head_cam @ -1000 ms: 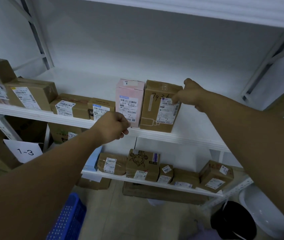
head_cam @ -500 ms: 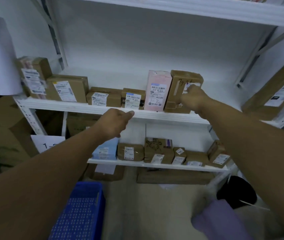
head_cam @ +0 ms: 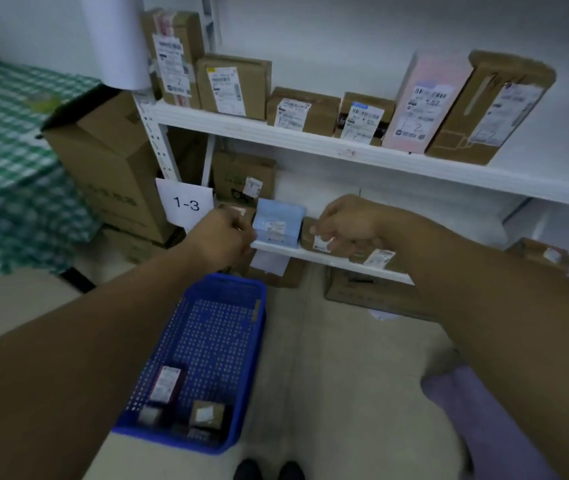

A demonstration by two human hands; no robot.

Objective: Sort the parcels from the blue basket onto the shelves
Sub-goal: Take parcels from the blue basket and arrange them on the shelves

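White paper sign (head_cam: 186,204) read "1-3". Six labelled parcels stood on the upper white shelf (head_cam: 310,142), and the pink carton (head_cam: 426,102) among them was handwritten "1-2". The blue perforated plastic basket (head_cam: 257,344) on the floor held at least three small parcels (head_cam: 206,414). The left hand (head_cam: 222,239) was fisted and empty; the right hand (head_cam: 345,223) was loosely curled and empty.

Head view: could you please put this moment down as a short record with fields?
basket: blue basket on the floor, a few small parcels at its near end
upper shelf: six parcels, pink parcel second from right
lower shelf: light blue parcel near sign reading 1-3
left hand: before the lower shelf, fingers hidden
right hand: fingers loosely curled, holding nothing
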